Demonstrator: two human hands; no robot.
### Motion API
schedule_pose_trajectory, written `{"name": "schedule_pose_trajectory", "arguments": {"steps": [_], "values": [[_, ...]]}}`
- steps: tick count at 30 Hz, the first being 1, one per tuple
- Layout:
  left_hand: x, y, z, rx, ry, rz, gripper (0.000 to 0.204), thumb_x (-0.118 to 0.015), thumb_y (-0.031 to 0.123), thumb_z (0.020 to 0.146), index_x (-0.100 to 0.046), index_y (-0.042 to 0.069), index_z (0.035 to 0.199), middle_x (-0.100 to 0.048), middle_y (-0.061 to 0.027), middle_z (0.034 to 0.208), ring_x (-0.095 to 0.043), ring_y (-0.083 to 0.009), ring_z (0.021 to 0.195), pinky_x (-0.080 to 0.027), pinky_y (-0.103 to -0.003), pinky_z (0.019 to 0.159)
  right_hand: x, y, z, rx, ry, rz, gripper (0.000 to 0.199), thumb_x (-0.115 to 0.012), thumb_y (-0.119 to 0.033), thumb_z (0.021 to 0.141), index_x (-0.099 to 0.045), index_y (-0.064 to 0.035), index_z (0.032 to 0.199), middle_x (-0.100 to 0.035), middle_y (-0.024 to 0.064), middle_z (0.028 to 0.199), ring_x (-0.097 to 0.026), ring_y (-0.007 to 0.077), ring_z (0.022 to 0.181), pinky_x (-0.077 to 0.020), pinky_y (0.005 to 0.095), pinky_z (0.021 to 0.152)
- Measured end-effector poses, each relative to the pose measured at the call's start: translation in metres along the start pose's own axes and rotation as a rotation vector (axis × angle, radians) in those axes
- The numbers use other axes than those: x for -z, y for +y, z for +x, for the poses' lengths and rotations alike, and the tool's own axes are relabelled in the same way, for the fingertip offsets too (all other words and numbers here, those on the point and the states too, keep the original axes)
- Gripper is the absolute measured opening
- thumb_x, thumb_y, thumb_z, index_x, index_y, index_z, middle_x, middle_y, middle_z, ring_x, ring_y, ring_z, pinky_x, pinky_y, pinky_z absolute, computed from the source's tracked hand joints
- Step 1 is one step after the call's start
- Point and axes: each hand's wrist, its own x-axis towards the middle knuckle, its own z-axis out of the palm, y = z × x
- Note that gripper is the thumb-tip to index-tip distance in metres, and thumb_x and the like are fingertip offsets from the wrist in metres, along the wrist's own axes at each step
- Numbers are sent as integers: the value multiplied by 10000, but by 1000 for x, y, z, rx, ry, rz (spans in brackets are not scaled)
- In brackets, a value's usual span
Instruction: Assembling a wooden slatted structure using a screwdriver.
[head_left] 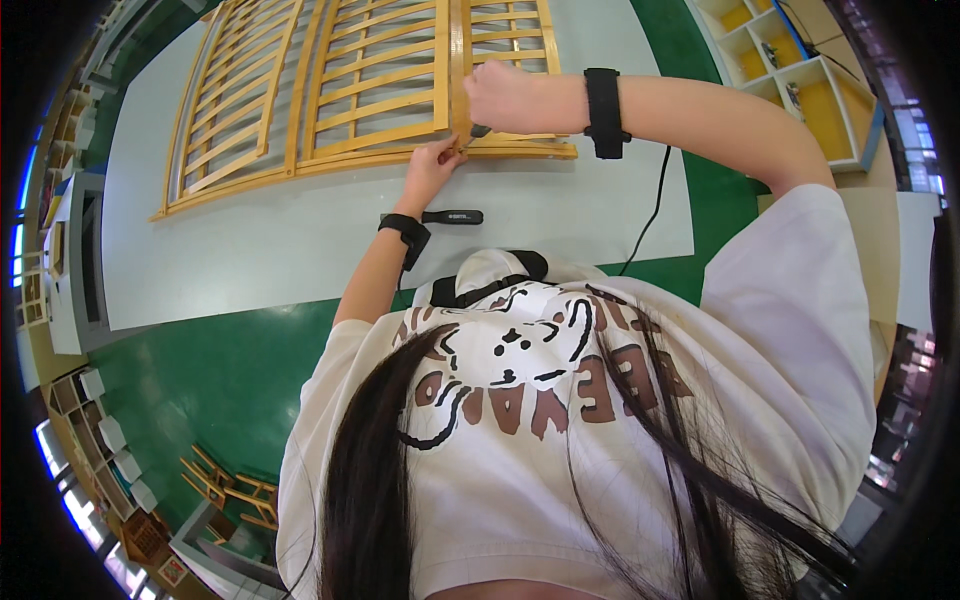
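R hand (503, 95) fisted on a screwdriver (478, 131) at the slatted wooden frame (350, 90) w/ tip near its lower rail; L hand (432, 165) pinches beside the tip. Spare black-handled tool (450, 217) lies on grey mat (250, 250) nearby.

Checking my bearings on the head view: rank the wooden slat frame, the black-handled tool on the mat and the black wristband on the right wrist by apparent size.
1. Wooden slat frame, by far the largest.
2. Black-handled tool.
3. Right wristband, close to the tool in length; fisheye bending makes that pair unsure.
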Motion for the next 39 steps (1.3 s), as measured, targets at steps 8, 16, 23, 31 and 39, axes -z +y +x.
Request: {"name": "schedule_pose_trajectory", "arguments": {"steps": [8, 16, 23, 31, 39], "values": [[7, 18, 1, -173, 63, 225, 240, -657, 168, 675, -598, 33, 864, -510, -79, 743, -527, -242, 699, -429, -318, 588, -1, 7, -29, -148, 7, 272, 252, -637, -331, 677, -606, -106, 786, -521, 81, 685, -550, 226, 626, -432, 308, 526], [4, 26, 3, -235, 57, 319, 155, -617, 143, 699, -580, 44, 812, -534, -77, 770, -534, -259, 755, -443, -334, 635, -19, -9, -74, -358, -105, 537, 261, -602, -303, 728, -587, -119, 912, -520, 102, 705, -542, 263, 603, -433, 341, 550], [-1, 22, 4, -229, -11, 481, 115, -594, 130, 712, -555, 50, 785, -553, -82, 758, -535, -264, 758, -440, -345, 604, -46, -42, -99, -572, -120, 707, 318, -566, -351, 753, -579, -164, 1010, -527, 118, 759, -543, 283, 685, -436, 369, 600], [8, 41, 4, -246, 164, 333, 104, -595, 126, 729, -569, 33, 769, -538, -100, 712, -532, -263, 656, -434, -336, 548, -69, -84, -117, -713, -129, 895, 300, -541, -347, 771, -584, -159, 1001, -543, 132, 761, -549, 300, 722, -445, 385, 638], [21, 5, -17, -13, -59, 52, 112, -612, 34, 714, -615, -3, 820, -586, -84, 718, -564, -158, 621, -447, -240, 560, -76, -112, -136, -834, -193, 1039, 298, -527, -348, 780, -588, -155, 999, -568, 127, 755, -560, 295, 744, -449, 383, 641]]}}
